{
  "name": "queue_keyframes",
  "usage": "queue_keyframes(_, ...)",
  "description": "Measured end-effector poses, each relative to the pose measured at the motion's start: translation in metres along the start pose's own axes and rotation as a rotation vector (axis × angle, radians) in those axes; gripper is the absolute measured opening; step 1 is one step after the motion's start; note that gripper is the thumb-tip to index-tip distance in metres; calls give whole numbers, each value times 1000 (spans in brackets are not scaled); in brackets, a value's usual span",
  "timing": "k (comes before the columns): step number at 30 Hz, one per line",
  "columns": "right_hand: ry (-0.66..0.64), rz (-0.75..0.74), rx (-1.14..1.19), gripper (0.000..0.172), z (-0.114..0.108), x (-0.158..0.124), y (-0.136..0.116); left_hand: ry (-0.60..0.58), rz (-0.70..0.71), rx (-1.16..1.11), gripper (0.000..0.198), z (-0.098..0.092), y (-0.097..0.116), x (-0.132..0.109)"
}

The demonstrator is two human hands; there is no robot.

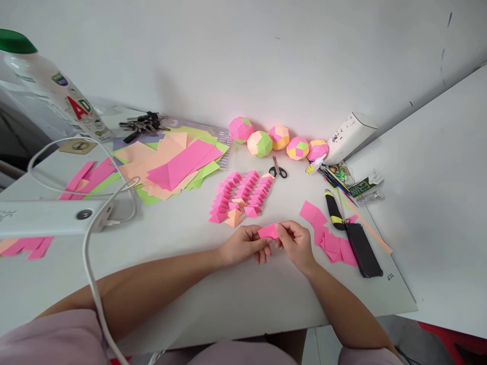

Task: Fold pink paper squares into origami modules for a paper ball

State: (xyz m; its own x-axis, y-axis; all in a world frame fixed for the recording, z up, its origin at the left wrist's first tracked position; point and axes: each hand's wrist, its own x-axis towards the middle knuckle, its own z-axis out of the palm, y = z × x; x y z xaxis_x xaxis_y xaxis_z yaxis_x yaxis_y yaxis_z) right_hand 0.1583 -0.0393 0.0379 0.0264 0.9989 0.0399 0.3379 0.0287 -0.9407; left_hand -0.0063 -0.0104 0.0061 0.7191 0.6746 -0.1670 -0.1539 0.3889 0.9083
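Between my two hands is a small pink paper piece [268, 231], folded into a narrow rectangle. My left hand [245, 245] pinches its left end, while my right hand [296, 242] grips the right end between thumb and fingers. Just beyond the hands stand rows of folded paper units [224, 195], mostly pink with a few peach ones. To the right of my right hand lie loose pink paper squares [330, 245], overlapping one another. Behind the rows, small scissors [278, 168] rest on the table with their blades slightly apart.
Several paper balls [259, 144] line the wall beside a white box [350, 138]. A stack of coloured paper [173, 170] lies left. At right are a utility knife [335, 210] and black phone [363, 250]. A white cable [88, 253] hangs in front; a tall bottle [57, 86] stands left.
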Motion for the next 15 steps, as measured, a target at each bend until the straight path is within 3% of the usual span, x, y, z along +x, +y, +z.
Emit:
queue_keyframes(10,-49,47,75,27,-1,1,0,-13,-3,15,33,0,4,-2)
queue_keyframes(15,-248,114,104,21,-2,3,-5,16,29,-22,32,0,2,-1)
